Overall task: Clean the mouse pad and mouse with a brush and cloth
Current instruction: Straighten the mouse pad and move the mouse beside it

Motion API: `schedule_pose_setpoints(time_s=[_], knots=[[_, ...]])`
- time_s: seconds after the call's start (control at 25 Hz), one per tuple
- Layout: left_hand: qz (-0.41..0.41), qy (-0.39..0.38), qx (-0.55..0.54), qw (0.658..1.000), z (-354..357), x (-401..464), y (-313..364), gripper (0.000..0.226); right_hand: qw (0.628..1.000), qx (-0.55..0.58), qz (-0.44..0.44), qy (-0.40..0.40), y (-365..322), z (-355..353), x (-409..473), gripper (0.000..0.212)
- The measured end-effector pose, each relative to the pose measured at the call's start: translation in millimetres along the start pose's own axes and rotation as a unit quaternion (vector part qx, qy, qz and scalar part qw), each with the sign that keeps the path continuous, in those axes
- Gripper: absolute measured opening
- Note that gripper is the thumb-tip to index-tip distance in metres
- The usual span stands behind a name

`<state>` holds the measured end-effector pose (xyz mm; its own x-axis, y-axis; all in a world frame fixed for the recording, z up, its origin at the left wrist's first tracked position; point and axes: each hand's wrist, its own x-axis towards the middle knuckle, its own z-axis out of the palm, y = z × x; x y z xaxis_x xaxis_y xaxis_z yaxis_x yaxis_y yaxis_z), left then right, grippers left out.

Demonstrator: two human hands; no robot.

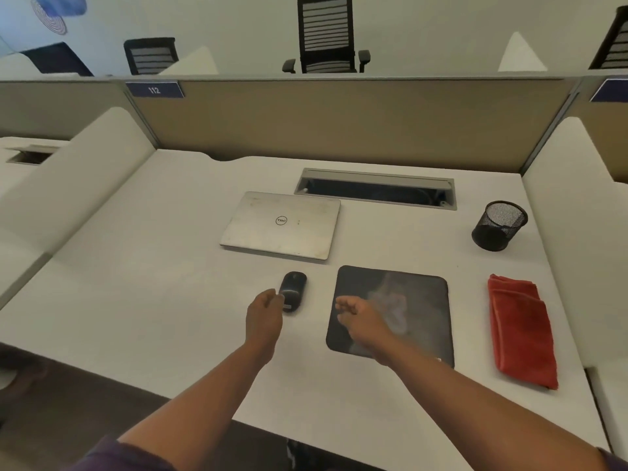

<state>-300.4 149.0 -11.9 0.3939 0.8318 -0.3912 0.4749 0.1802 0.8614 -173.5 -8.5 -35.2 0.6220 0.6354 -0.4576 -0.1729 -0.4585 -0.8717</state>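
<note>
Left hand (264, 312) at the mouse (293, 291), fingers touching its near end w/o a clear grip, right hand (361, 316) loose & empty over the mouse pad (418, 300); lift mouse clear, then red cloth (520, 329), no brush visible.
</note>
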Motion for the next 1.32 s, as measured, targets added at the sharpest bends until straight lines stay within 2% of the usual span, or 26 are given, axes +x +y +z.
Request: schedule_pose_setpoints(time_s=[0.24,0.4,0.48,0.56,0.68,0.76,0.84,1.0,1.16,1.32], knots=[[-0.073,-0.085,-0.080,0.990,-24.1,52.9,-6.6,0.009,0.993,0.091,0.067,0.026,-32.9,58.4,35.3,0.050],[-0.085,-0.146,-0.097,0.981,-26.4,83.7,-8.9,0.016,0.988,0.107,0.096,0.048,-42.5,82.6,56.8,0.053],[-0.096,-0.165,-0.103,0.976,-25.6,90.7,-8.3,0.008,0.986,0.108,0.110,0.062,-40.2,89.3,62.0,0.040],[-0.106,-0.176,-0.108,0.973,-26.3,95.0,-8.5,0.008,0.985,0.111,0.115,0.064,-37.8,96.2,65.1,0.013],[-0.114,-0.187,-0.119,0.968,-28.1,97.8,-8.4,0.011,0.984,0.119,0.117,0.062,-39.1,100.6,65.6,0.018],[-0.113,-0.190,-0.121,0.968,-29.7,97.3,-8.1,0.010,0.983,0.124,0.114,0.071,-37.0,99.9,66.0,0.015],[-0.102,-0.190,-0.115,0.970,-28.5,95.8,-9.1,0.010,0.982,0.133,0.111,0.077,-37.8,97.9,61.6,0.027],[-0.082,-0.201,-0.098,0.971,-15.5,84.3,-5.2,0.025,0.979,0.145,0.096,0.102,-35.1,83.5,51.8,0.029],[-0.071,-0.208,-0.080,0.972,16.4,60.3,9.6,0.029,0.978,0.148,0.086,0.120,-25.4,48.9,35.8,0.020],[-0.073,-0.217,-0.080,0.970,56.3,27.0,20.0,0.027,0.975,0.160,0.071,0.137,-9.2,1.2,16.7,0.023]])
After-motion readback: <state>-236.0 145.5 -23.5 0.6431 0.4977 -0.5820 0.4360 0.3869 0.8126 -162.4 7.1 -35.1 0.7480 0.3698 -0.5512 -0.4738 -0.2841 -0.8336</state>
